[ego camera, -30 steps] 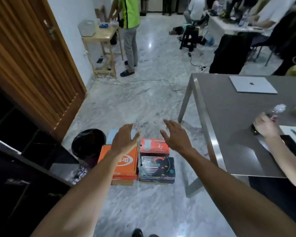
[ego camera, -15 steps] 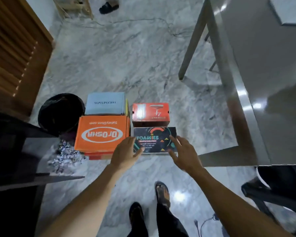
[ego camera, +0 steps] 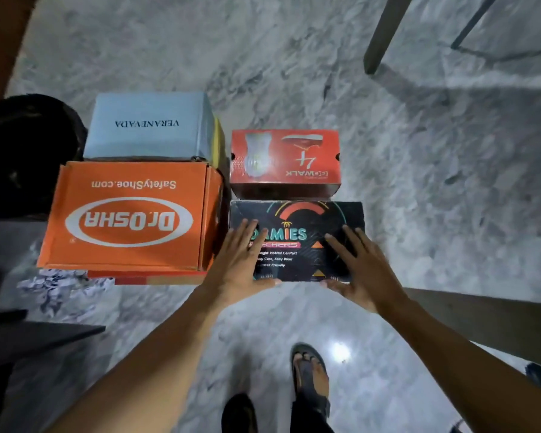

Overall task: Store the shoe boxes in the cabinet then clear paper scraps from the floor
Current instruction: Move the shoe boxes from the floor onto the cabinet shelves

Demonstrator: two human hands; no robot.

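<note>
Both of our hands lie on the black box point(ego camera: 297, 235), which sits on the floor at the centre of the frame. The left hand point(ego camera: 241, 267) and right hand point(ego camera: 359, 267) have their fingers straight and spread flat on the lid, with the thumbs reaching along the near edge. Neither has closed a grip, and we cannot tell whether the thumbs press the front face.

The risks, as we judge them:
- Lifting by the lid's near edge alone could pull the lid off or tip the box forward.
- The black box touches the red box point(ego camera: 285, 157) behind it and stands just beside the orange box point(ego camera: 128, 214), so dragging it could shove either one.
- The orange box rests on other boxes, and a knock from the left hand might shift that stack.
- The paper scraps point(ego camera: 60, 289) at lower left lie near our route, so we could scatter them.
- Our sandalled foot point(ego camera: 310, 376) stands close below the box if it drops.

Much of the writing can be read:
- **Black lid:** "AMIES" with its first letters covered, "ECHERS" below it, then "Molded Comfort" and "Easy Care, Easy Wear".
- **Red box (upside down to us):** "GOWALK" and "4".
- **Orange box (upside down to us):** "SafetyShoe.com" and "Dr.OSHA".
- **Blue box point(ego camera: 147, 126) (upside down to us):** "VERANEVADA", at upper left.
</note>
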